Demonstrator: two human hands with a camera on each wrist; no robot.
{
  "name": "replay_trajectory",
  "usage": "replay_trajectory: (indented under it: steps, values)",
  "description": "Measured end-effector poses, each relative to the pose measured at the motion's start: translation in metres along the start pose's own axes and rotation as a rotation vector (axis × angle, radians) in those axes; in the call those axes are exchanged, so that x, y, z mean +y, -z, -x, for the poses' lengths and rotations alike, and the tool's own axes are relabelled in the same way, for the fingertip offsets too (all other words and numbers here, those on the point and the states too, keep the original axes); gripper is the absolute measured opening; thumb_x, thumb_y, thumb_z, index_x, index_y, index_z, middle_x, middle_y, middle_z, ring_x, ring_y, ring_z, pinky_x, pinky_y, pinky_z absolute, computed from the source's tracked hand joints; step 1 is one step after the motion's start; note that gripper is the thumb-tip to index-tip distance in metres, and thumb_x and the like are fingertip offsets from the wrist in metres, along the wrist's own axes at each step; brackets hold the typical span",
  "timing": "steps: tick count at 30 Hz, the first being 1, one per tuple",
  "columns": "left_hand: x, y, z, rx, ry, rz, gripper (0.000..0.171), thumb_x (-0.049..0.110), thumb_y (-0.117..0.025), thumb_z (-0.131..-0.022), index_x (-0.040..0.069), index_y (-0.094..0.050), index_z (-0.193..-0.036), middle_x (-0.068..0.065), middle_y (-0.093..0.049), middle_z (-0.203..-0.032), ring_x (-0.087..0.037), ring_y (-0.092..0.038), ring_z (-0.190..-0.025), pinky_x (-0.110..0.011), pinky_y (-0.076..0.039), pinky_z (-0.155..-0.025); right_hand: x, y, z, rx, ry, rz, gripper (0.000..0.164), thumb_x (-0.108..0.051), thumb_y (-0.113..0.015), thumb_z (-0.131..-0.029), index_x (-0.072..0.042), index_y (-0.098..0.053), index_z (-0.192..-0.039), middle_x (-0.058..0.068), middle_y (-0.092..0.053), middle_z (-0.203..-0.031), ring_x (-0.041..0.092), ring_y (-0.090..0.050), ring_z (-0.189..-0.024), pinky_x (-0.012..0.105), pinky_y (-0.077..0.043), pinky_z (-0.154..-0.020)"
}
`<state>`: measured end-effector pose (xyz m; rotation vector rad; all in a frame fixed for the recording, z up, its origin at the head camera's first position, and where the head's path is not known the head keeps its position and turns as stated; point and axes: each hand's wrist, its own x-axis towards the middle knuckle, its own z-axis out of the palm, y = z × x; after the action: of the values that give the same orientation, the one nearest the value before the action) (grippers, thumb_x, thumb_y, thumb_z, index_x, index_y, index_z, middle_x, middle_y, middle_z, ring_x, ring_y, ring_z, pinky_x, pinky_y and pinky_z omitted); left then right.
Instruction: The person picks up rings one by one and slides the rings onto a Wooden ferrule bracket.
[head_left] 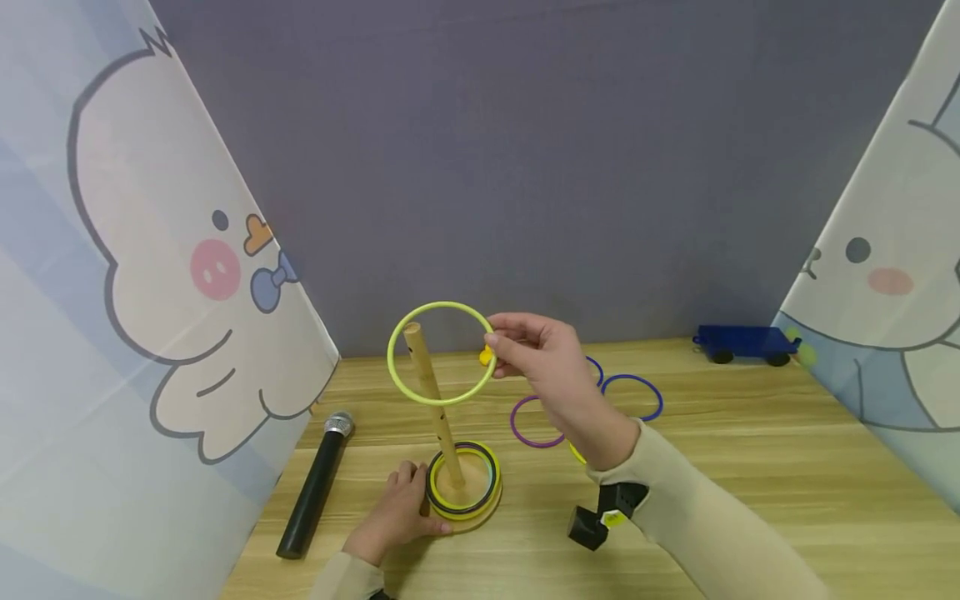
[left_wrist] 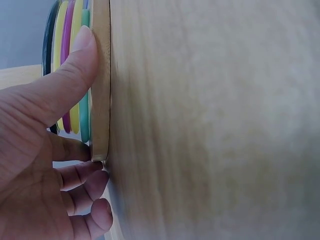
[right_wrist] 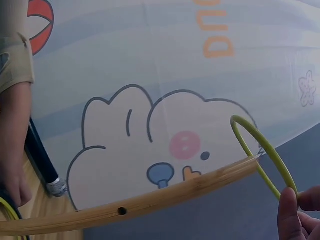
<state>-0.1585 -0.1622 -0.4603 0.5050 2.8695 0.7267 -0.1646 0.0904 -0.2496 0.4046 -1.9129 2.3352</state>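
Observation:
My right hand (head_left: 551, 358) pinches a yellow-green ring (head_left: 391, 367) by its right side, between thumb and fingers. The ring is held level with the top of a wooden peg (head_left: 426, 373); in the right wrist view the peg's tip meets the ring's opening, and I cannot tell whether it passes through. Below, my left hand (head_left: 396, 512) grips the peg's round wooden base (left_wrist: 101, 100), its thumb over the edge and fingers at the side. Several rings lie stacked on that base, a black ring (head_left: 498, 477) uppermost, with yellow, purple and green ones beneath.
A black microphone (head_left: 318, 492) lies left of the stand. Right of the peg, a purple ring (head_left: 513, 423), a blue ring (head_left: 661, 403) and a partly hidden yellow ring (head_left: 576, 452) lie on the table. A blue toy cart (head_left: 742, 340) stands at the back right.

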Motion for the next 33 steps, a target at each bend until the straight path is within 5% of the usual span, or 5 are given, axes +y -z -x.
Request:
replay_trajectory:
  steps: [20,33]
  values:
    - [-0.003,-0.002,-0.002,0.008,0.0,-0.024,0.11,0.048,-0.087,-0.063,-0.015,-0.039,-0.139,-0.021,-0.041,-0.12,-0.038,-0.041,-0.109,-0.054,-0.043,-0.091,0.03,-0.006,-0.009,0.037,-0.094,0.003,0.024,0.001,-0.065,-0.091,0.008,-0.065,-0.114,0.011,-0.064,-0.088,0.015,-0.062,-0.07,0.028,-0.056,-0.064]
    - [-0.003,-0.002,-0.003,0.012,-0.001,-0.03,0.109,0.048,-0.086,-0.063,-0.014,-0.039,-0.139,-0.02,-0.041,-0.119,-0.037,-0.041,-0.108,-0.054,-0.043,-0.091,0.119,0.015,0.001,0.065,-0.27,0.117,0.026,0.006,-0.064,-0.089,0.013,-0.064,-0.114,0.014,-0.062,-0.088,0.014,-0.06,-0.059,0.028,-0.056,-0.059]
